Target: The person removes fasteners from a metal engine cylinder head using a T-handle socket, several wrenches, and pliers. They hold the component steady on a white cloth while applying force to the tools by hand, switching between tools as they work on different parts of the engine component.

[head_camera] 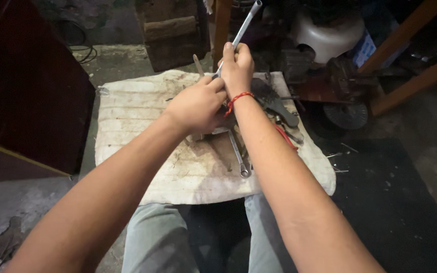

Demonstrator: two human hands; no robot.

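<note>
Both hands on a long wrench over a dirty white cloth.
Your right hand (237,65) is closed around the shaft of the long wrench (244,28), which angles up and away from you; your left hand (198,104) is curled shut just below it, what it grips is hidden. Keep the wrench seated square and pull steadily. A second wrench (238,156) lies on the cloth (127,126).

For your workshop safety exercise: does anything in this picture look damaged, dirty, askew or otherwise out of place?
The white cloth spread as a work mat is stained and frayed. A second spanner lies loose on it, and metal scraps are scattered over the dark floor mat. The right hand grips a long spanner tilted upward, with the left hand beside it.
</note>
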